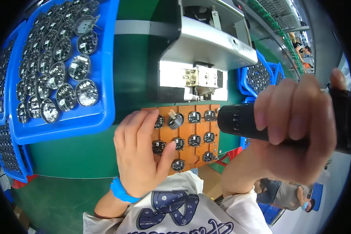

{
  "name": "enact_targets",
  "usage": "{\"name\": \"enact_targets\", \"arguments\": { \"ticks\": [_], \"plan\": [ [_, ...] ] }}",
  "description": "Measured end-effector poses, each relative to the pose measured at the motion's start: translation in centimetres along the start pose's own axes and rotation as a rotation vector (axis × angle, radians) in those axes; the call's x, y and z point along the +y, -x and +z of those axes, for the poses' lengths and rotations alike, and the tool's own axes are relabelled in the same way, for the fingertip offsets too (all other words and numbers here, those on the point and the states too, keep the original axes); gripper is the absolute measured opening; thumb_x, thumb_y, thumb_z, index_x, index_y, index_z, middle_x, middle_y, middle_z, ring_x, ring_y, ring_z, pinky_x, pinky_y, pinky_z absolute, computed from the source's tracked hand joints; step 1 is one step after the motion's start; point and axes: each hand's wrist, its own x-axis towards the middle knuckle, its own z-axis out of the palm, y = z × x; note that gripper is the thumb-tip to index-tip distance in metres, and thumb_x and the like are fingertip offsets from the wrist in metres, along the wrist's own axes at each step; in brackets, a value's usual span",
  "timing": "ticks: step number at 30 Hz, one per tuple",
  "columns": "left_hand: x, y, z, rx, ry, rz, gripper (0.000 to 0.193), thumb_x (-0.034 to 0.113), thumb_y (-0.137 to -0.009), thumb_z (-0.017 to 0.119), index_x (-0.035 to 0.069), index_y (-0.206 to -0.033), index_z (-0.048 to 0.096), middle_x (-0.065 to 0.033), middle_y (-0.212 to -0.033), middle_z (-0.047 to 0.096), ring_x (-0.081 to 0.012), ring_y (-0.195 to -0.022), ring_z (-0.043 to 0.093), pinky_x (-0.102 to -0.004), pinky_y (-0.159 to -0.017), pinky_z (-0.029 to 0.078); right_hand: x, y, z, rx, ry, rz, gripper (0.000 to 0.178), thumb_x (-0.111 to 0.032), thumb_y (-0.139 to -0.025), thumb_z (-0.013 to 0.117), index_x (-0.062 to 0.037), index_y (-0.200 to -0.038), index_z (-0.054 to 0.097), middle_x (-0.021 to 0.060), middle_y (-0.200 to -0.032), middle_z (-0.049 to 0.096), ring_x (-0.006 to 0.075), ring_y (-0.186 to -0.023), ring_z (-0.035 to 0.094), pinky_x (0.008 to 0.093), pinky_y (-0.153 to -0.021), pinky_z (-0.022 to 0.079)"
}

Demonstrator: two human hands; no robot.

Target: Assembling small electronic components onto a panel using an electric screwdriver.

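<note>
My left hand (pixel 142 150) lies over the left side of an orange-brown fixture board (pixel 188 154), fingers stretched along its edge and thumb near a small round circuit board (pixel 178 143). Several such round boards sit in rows in the fixture; my fingers partly cover those on the left. A grey round part with a pale connector (pixel 176 120) stands tilted in the top row. My right hand (pixel 296 124) is wrapped round a black cylindrical electric screwdriver (pixel 238 119), raised close to the camera. Its nose points left, over the fixture's right edge beside a top-row circuit board (pixel 210 115).
A metal machine (pixel 214 43) stands on the green table behind the fixture. To the left is a large blue tray (pixel 107 78) of round circuit boards, with more blue trays beside it. Further blue trays (pixel 243 80) lie at right. Other people are in the background at right.
</note>
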Motion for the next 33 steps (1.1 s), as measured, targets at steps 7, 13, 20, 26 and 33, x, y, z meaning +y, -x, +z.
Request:
{"name": "enact_targets", "arguments": {
  "ticks": [7, 13, 20, 26, 33],
  "plan": [
    [0.7, -0.8, -1.1, -0.036, 0.003, -0.003, 0.064, 0.015, -0.074, 0.077, 0.001, -0.132, 0.053, -0.0138, -0.131, 0.054, -0.036, -0.12, 0.048, -0.0458, -0.102, 0.037, -0.1, 2.9, -1.8, 0.154, -0.176, -0.081, 0.032, -0.008, -0.096, 0.043, -0.0056, -0.128, 0.038, 0.0023, -0.069, 0.044, 0.0113, -0.051, 0.043, 0.0309, -0.052, 0.041],
    [1.9, -1.6, -0.4, 0.016, -0.195, 0.042, 0.048, 0.015, -0.077, 0.077, 0.003, -0.12, 0.062, -0.0099, -0.122, 0.06, -0.032, -0.114, 0.054, -0.0426, -0.099, 0.039, -0.5, 7.1, -2.8, 0.426, -0.247, -0.035, 0.042, -0.008, -0.091, 0.058, -0.0079, -0.125, 0.034, 0.0051, -0.064, 0.049, 0.0166, -0.047, 0.048, 0.0358, -0.048, 0.044],
    [3.0, -2.0, 0.0, 0.078, -0.241, 0.109, 0.031, 0.006, -0.079, 0.076, 0.004, -0.108, 0.063, -0.0108, -0.112, 0.068, -0.0315, -0.107, 0.062, -0.0445, -0.097, 0.044, -1.3, 10.8, -6.2, 0.502, -0.353, -0.061, 0.038, -0.008, -0.092, 0.055, -0.008, -0.124, 0.034, 0.0048, -0.064, 0.049, 0.0159, -0.045, 0.046, 0.0355, -0.048, 0.044],
    [5.4, 1.6, -1.8, -0.015, 0.134, 0.095, 0.039, -0.007, -0.075, 0.075, 0.003, -0.108, 0.058, -0.0166, -0.115, 0.07, -0.033, -0.106, 0.068, -0.0393, -0.09, 0.053, -1.3, 13.9, -8.6, 0.521, -0.402, -0.055, 0.039, -0.006, -0.091, 0.055, -0.0083, -0.124, 0.033, 0.0054, -0.066, 0.049, 0.0161, -0.049, 0.048, 0.0354, -0.049, 0.045],
    [7.7, 1.1, -0.6, -0.359, -0.1, 0.303, 0.034, 0.002, -0.069, 0.081, 0.008, -0.099, 0.067, -0.0065, -0.1, 0.066, -0.024, -0.086, 0.064, -0.0356, -0.075, 0.049, -0.4, 16.1, -9.1, 0.557, -0.47, -0.006, 0.038, -0.002, -0.089, 0.058, -0.0061, -0.121, 0.037, 0.0061, -0.066, 0.05, 0.0167, -0.05, 0.049, 0.0358, -0.05, 0.045]
  ]
}}
